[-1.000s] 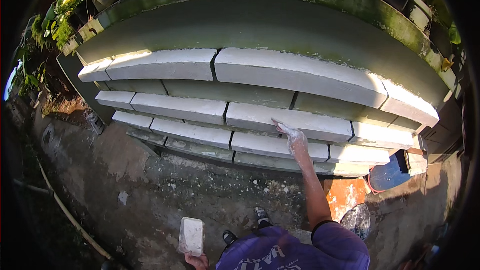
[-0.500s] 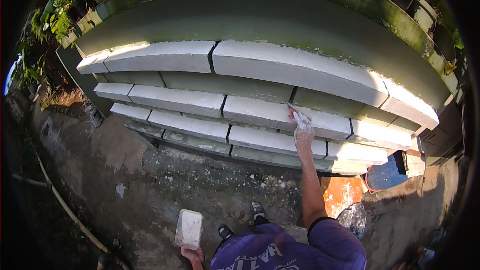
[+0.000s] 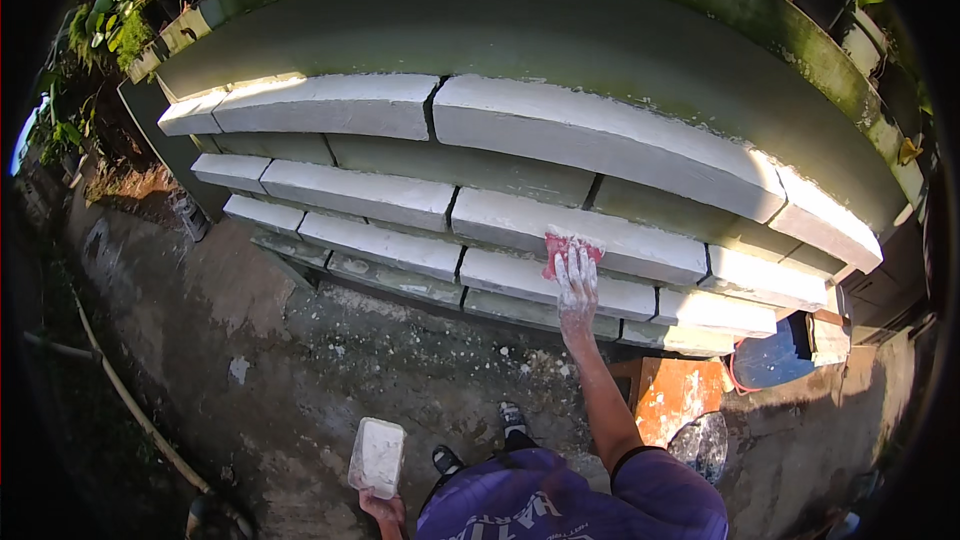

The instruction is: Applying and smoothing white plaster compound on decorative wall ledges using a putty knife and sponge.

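Observation:
My right hand, coated in white paste, presses a small flat pinkish-red pad against the front face of a white block in the middle row of the wall. Whether the pad is a plastic spreader or a cloth, I cannot tell. Some white paste shows along its top edge. Low in the view, my left hand grips the near end of a white rectangular plastic tub, which has white paste in it.
White blocks project from the green-grey wall in several stepped rows with dark gaps between them. At the right stand a paint-spattered orange board and a blue container. Paste spots mark the concrete floor.
My right hand has come down and left with the pad, from the block's top edge onto its front face. The tub in my left hand stays nearly where it was.

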A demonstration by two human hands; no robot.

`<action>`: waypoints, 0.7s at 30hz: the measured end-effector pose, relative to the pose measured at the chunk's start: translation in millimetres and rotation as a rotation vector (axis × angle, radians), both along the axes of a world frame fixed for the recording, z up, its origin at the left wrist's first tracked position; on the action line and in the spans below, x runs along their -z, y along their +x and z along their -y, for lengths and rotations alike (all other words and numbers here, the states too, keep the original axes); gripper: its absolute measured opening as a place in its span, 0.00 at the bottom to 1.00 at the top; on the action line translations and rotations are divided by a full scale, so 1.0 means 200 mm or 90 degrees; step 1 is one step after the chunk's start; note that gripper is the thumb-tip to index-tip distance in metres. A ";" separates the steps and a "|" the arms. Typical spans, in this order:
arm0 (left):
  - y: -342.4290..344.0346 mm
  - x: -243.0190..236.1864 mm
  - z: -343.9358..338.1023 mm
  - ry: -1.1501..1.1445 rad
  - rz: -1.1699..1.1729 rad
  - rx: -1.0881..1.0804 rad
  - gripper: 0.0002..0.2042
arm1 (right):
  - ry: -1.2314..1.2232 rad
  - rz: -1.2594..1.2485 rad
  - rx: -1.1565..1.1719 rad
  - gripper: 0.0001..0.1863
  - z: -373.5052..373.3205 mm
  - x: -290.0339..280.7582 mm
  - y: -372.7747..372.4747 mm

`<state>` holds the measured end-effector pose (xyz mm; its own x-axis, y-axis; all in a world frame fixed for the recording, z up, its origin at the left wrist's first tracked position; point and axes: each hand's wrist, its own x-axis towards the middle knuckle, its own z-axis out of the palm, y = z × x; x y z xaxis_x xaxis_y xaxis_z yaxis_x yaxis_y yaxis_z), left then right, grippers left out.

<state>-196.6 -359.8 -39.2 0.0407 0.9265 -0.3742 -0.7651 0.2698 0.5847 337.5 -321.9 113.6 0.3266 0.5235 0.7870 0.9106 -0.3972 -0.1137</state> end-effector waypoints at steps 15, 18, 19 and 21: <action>-0.07 0.04 0.04 -0.020 0.009 -0.005 0.34 | -0.097 -0.050 -0.138 0.28 0.13 0.56 -0.13; -0.07 0.02 0.05 -0.027 0.025 -0.003 0.35 | -0.051 -0.003 -0.117 0.27 0.11 0.43 -0.08; -0.05 -0.01 0.05 -0.025 0.021 0.002 0.35 | -0.014 0.021 -0.082 0.27 0.09 0.40 -0.03; -0.03 -0.05 0.04 -0.029 0.016 0.007 0.35 | 0.024 0.060 -0.019 0.28 0.04 0.36 0.06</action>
<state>-202.2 -367.2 -28.5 0.0605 0.9077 -0.4153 -0.7763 0.3043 0.5520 350.0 -330.0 41.9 0.2350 0.5016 0.8325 0.9294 -0.3668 -0.0413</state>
